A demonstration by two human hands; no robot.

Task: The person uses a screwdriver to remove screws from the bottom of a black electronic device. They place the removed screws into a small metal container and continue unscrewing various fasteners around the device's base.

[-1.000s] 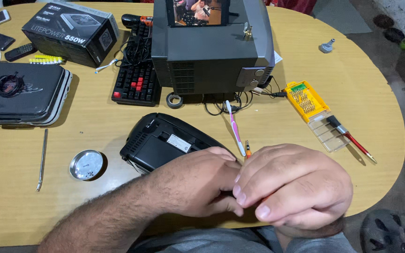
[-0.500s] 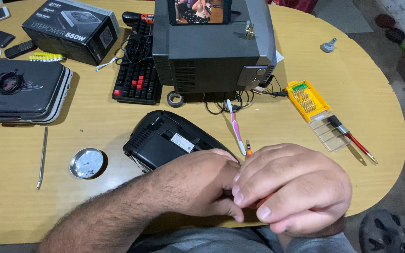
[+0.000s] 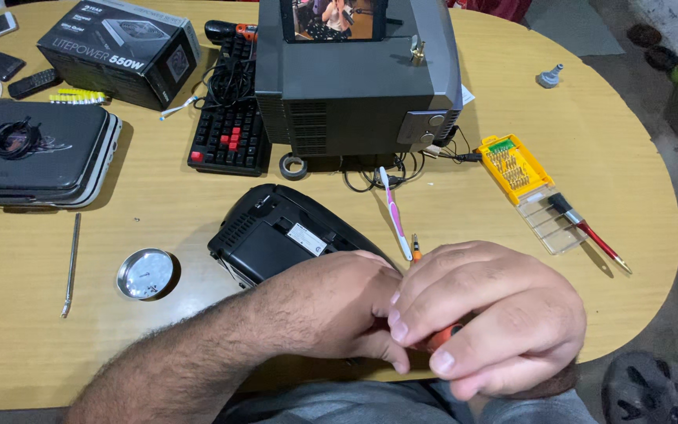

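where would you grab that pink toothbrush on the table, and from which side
Take the pink toothbrush by the middle of its handle, coming from straight above with fingers on its left and right flanks. It lies flat, bristle end toward the grey computer case, tail near the small orange screwdriver. The head sits among black cables, so mid-handle looks the freest spot.

Orange-handled screwdriver (image 3: 438,338), mostly hidden in hands

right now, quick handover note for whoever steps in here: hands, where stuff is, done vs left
Left hand: closed over the near end of the black device, fingertips meeting the right hand.
Right hand: gripping an orange-handled screwdriver.
Black device lies underside up on the table; round metal dish to its left, yellow bit case open to the right.
Done: cannot tell.
Left: device still closed.
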